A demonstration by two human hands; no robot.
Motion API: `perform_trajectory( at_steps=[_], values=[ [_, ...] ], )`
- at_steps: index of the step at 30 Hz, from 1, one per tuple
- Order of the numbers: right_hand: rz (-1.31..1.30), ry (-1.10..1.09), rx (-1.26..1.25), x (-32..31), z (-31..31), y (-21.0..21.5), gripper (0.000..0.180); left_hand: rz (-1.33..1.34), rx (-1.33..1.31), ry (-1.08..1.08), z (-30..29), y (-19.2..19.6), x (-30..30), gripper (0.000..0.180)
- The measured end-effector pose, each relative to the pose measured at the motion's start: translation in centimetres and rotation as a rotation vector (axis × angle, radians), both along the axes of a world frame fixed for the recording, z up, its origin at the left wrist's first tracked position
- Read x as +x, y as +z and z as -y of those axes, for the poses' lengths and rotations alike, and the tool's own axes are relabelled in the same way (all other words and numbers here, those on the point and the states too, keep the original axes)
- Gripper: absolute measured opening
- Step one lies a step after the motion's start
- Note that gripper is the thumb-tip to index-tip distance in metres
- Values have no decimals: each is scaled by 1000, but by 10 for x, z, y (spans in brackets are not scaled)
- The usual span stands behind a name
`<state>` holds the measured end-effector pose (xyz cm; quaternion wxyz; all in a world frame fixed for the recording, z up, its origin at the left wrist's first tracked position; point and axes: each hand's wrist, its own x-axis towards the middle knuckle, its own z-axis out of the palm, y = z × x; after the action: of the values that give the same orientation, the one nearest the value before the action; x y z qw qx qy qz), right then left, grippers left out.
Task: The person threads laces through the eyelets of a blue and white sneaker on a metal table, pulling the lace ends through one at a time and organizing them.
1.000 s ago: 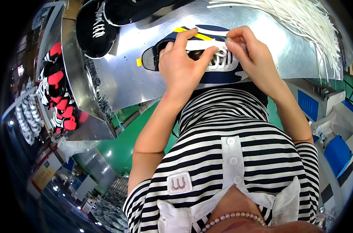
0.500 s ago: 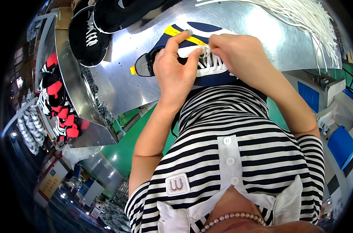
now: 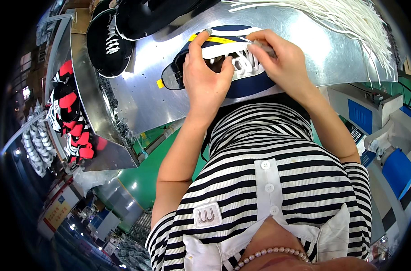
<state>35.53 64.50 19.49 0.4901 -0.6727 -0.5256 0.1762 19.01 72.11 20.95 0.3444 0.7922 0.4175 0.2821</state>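
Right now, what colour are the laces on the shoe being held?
White laces, on the navy shoe with yellow trim; the head view shows them best.

Black shoes (image 3: 110,43) left on the steel table (image 3: 137,90), white laces (image 3: 350,18) right; red-black shoes (image 3: 72,122) beyond its left edge.

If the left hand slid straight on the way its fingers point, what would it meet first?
Probably the black shoes at the table's far edge. The left hand rests on the navy shoe, fingers pointing away from the person; depth is unclear.

head cam | looked steeply down over the chest | close above desk (image 3: 332,49) | fisheye, edges bent | single view
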Motion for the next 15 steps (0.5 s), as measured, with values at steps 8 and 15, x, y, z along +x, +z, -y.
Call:
perform_trajectory(
  at_steps=[8, 15],
  values=[
    [-64, -14, -37, 1, -1, -3, 15, -3, -52, 85, -3, -4, 11, 67],
    [-645, -48, 2, 16, -8, 11, 16, 215, -824, -103, -12, 39, -8, 64]
  ],
)
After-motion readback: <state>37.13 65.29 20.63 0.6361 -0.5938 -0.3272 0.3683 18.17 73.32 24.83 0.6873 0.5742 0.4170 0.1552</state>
